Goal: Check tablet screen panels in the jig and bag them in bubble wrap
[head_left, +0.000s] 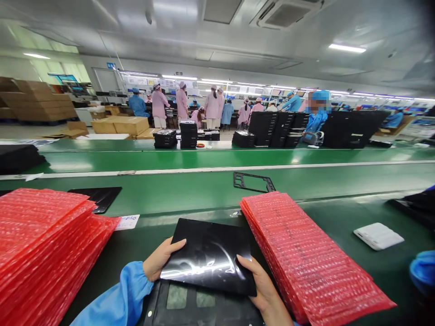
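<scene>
A glossy black flat panel (210, 258), like a tablet screen, is tilted up between my two hands. My left hand (162, 257) grips its left edge, thumb on the front face. On the right edge, my right hand (260, 280) closes the same way, thumb over the front. The fingers behind the panel are hidden. Below it lies a black tray-like frame (204, 308) with cut-out openings, partly covered by the panel. A stack of red bubble-wrap pouches (312, 253) lies close to my right hand, and another pouch stack (44, 244) rises at the left.
A thin black frame (254, 182) and a dark panel (102, 197) lie on the green bench (176, 190). A white card (128, 222) sits by the left stack, a white device (378, 236) at right. A blue sleeve (423, 271) shows at the right edge. Black stacks and co-workers stand beyond.
</scene>
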Demonstrator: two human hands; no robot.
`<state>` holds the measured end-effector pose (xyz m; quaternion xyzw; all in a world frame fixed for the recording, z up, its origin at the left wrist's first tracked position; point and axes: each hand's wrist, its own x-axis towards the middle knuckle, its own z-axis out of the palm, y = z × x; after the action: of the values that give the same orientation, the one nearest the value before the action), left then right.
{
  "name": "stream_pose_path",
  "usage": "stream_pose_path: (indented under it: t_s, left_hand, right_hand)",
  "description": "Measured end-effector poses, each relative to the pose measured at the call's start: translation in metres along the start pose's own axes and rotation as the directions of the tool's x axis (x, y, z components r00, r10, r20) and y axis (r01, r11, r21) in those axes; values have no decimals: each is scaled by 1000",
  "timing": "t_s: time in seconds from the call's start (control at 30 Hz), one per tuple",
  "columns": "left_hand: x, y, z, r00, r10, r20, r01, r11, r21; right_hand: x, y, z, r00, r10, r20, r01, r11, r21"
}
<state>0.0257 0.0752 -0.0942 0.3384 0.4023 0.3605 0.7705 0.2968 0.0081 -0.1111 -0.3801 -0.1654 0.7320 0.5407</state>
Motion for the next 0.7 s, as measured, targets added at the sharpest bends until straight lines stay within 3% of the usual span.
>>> stream_pose_path:
  t_s: [0.27,0.7]
  left_hand:
    - [2,-1,-1,1000,-8,1,8,1000,-6]
    - [1,1,0,1000,-19,-20,20,1000,10]
  right_hand:
    - [-5,-4,10,998,-5,-63,0,996,-88]
    - [2,2,-1,1000,-21,-11,19,995,-96]
